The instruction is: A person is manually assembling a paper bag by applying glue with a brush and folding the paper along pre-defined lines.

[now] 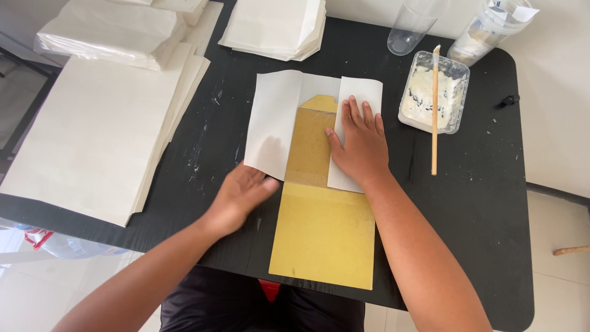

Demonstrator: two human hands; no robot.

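White paper sheet (273,123), two hands (359,144)

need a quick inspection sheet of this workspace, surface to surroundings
surface: black table, white smears and specks
job's things: white paper sheet folded around a yellow card template
clutter: paper stacks, tub of white paste with a stick across it, clear cup, lidded plastic container
grippers: right hand flat on the right flap; left hand at the left flap's lower edge
cables: nothing seen
surroundings: pale tiled floor, plastic bottle below left
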